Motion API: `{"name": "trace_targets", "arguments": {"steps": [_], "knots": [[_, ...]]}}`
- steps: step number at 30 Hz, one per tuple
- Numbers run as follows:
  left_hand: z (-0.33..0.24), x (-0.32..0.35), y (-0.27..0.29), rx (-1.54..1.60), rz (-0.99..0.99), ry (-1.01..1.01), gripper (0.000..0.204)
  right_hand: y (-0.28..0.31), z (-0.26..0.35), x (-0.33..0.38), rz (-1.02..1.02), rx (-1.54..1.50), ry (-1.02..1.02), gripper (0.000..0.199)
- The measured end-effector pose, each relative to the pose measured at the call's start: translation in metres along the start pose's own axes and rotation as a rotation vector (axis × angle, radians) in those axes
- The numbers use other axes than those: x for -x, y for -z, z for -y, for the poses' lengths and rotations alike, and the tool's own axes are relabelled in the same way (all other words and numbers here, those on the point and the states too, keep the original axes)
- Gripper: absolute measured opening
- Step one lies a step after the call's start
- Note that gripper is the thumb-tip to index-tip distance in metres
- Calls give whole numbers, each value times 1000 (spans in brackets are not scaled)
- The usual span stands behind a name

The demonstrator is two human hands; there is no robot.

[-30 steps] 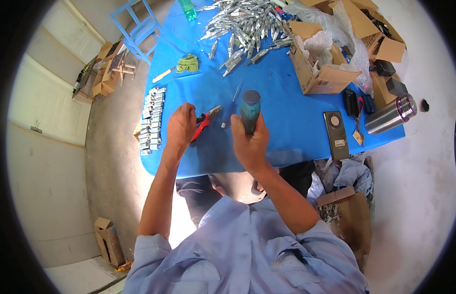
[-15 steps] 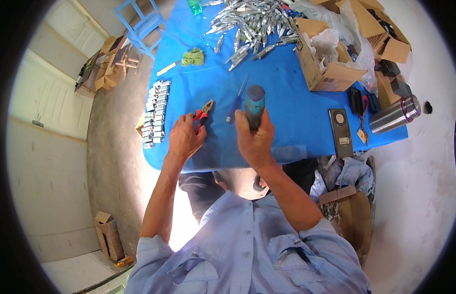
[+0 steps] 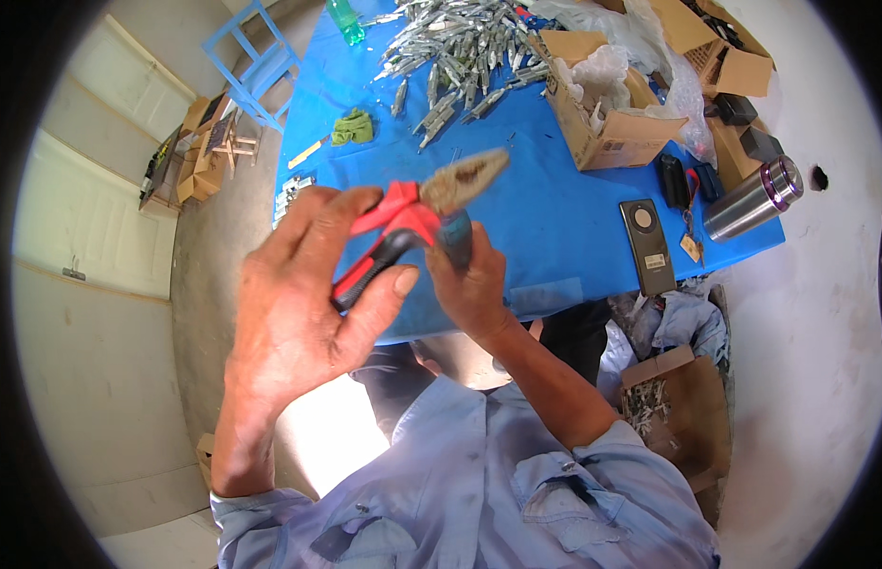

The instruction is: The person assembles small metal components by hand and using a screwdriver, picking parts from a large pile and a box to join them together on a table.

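My left hand (image 3: 303, 294) is raised high above the blue-covered table, holding combination pliers (image 3: 409, 216) by their red and black handles. Their worn metal jaws point up and to the right, and the handles stand apart. My right hand (image 3: 474, 296) is wrapped round a dark grey and teal cylinder (image 3: 456, 239), like a thick tool handle. The pliers hide part of it from view. Behind my left hand, a row of small metal pieces (image 3: 291, 194) shows only at its far end.
A big heap of silvery metal parts (image 3: 464, 57) covers the far table. Nearby are a green cloth (image 3: 353, 127), a yellow-handled tool (image 3: 308, 154) and a green bottle (image 3: 346, 21). An open carton (image 3: 616, 147), a phone-like device (image 3: 647, 247) and a steel flask (image 3: 754, 199) stand or lie at the right.
My left hand has lifted the pliers off the table, up toward the camera. My right hand has shifted slightly left and nearer, still holding the cylinder. The view has tilted a little.
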State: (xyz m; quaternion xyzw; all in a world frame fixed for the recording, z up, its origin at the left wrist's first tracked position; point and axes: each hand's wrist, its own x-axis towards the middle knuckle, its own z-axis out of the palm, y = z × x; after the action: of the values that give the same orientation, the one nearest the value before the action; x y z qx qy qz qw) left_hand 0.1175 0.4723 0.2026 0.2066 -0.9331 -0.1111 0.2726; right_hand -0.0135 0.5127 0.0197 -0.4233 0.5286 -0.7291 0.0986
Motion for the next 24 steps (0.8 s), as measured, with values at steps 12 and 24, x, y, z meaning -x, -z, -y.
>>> {"name": "trace_targets", "arguments": {"steps": [12,24], "knots": [[-3,7,-5,-152,23,10,46,2,-4,5,38,-47,15,22],[-9,-21,69,-4,-369,277,43,6,-2,2,31,-27,-7,19]]}}
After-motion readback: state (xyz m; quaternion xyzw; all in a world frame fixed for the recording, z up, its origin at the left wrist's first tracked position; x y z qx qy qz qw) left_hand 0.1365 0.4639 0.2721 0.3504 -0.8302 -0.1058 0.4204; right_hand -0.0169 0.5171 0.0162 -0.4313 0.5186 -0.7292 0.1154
